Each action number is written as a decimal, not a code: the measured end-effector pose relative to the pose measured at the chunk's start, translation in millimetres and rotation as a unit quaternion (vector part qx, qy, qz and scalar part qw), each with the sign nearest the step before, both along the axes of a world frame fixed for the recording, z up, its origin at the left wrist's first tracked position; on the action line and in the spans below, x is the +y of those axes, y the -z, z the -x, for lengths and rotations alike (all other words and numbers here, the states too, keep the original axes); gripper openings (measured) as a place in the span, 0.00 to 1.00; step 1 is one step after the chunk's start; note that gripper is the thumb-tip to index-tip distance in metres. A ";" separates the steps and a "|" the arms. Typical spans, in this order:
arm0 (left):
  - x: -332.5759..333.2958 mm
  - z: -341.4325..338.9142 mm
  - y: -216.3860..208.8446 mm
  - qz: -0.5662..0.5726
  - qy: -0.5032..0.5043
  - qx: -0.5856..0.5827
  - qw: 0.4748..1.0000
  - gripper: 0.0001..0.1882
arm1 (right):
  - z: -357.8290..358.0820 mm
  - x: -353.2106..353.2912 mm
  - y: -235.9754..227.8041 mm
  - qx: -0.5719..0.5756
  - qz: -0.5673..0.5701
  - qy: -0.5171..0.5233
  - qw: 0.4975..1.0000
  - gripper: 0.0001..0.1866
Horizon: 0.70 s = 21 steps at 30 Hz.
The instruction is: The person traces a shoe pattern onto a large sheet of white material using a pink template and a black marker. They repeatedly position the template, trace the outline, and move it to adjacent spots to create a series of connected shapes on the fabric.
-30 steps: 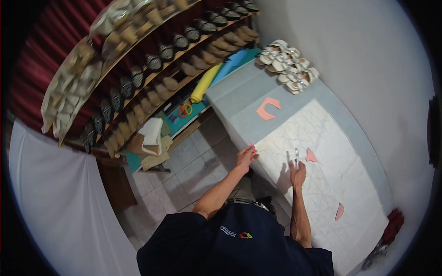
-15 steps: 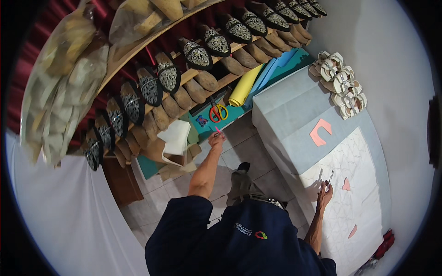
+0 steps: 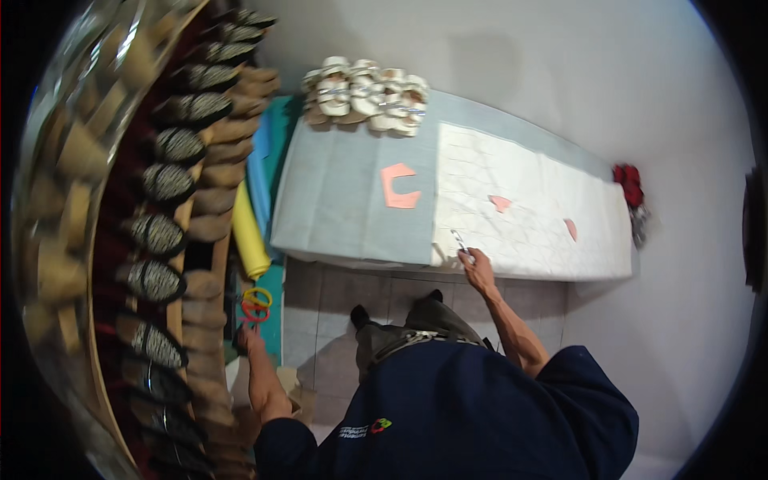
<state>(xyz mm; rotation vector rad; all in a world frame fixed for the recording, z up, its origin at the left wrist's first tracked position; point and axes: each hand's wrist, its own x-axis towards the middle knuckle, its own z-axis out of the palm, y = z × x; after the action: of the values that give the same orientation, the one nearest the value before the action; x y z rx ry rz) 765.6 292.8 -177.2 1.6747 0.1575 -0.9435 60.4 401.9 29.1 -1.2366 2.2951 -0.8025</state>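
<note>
My left hand (image 3: 249,338) is at the left, over the teal surface (image 3: 273,320), closed around a small pink thing too small to make out. Just beyond it lie scissors (image 3: 256,304) with red and yellow handles. My right hand (image 3: 479,270) grips a slim silver pen-like tool (image 3: 458,238) at the near edge of the table. Under that tool spreads a white sheet (image 3: 536,180) marked with drawn outlines. Two small pink cut pieces, one central (image 3: 500,203) and one farther right (image 3: 570,230), rest on it. A larger U-shaped pink piece (image 3: 400,186) lies left of the sheet.
White sandals (image 3: 366,94) stand at the back left of the grey-covered table (image 3: 344,192). Racks of patterned shoes (image 3: 170,182) and wooden lasts (image 3: 214,202) fill the left side. Yellow (image 3: 250,236) and blue (image 3: 260,180) rolls lie between rack and table. A red bundle (image 3: 629,184) is beyond the table's right end.
The view has swung toward the table, which now lies across the front. My left hand has come closer to the scissors. My right hand still holds the pen-like tool by the sheet.
</note>
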 end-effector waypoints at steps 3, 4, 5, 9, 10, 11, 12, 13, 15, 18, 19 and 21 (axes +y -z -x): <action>7.0 39.4 -2.5 -0.030 0.020 -0.112 0.993 0.19 | 5.1 14.9 -9.2 -0.025 -0.029 0.054 0.998 0.28; 8.9 50.0 -5.5 -0.102 0.057 -0.198 0.973 0.19 | 5.6 16.0 -11.2 -0.034 -0.028 0.063 0.997 0.28; 10.8 57.4 -8.8 -0.168 0.087 -0.286 0.939 0.20 | 7.8 14.6 -11.9 -0.045 -0.025 0.068 0.996 0.28; 40.1 169.6 -30.3 -0.021 0.254 -0.401 0.880 0.21 | 47.2 29.7 7.3 -0.021 0.002 0.112 0.993 0.27; 44.2 202.7 -39.2 0.035 0.285 -0.418 0.862 0.21 | 59.8 31.3 16.5 0.003 0.011 0.118 0.993 0.27; 45.3 239.6 -52.5 0.090 0.315 -0.433 0.840 0.20 | 73.4 32.3 23.0 0.005 0.012 0.133 0.991 0.27; 46.8 278.0 -70.5 0.107 0.355 -0.408 0.834 0.20 | 90.0 30.9 28.0 0.006 0.011 0.144 0.989 0.27; 45.7 320.2 -96.7 0.123 0.395 -0.383 0.826 0.19 | 107.3 29.3 32.6 0.008 0.010 0.157 0.987 0.27; 39.9 394.1 -137.7 0.176 0.475 -0.411 0.758 0.18 | 132.6 9.3 23.1 0.024 0.018 0.170 0.985 0.28; 27.6 512.4 -176.3 0.270 0.577 -0.428 0.641 0.19 | 180.1 -15.0 14.6 0.036 0.035 0.165 0.985 0.31; 21.3 545.3 -174.4 0.273 0.624 -0.420 0.600 0.22 | 189.0 -27.8 7.2 0.041 0.037 0.147 0.988 0.32; 15.9 625.5 -194.8 0.296 0.690 -0.401 0.525 0.26 | 216.1 -39.0 11.0 0.053 0.031 0.106 0.992 0.37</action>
<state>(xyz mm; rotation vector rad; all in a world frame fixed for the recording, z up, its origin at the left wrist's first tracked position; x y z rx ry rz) 140.0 308.7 17.6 1.1186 -2.1799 -0.9153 -155.7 362.8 18.1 -1.0978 2.5376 -0.9053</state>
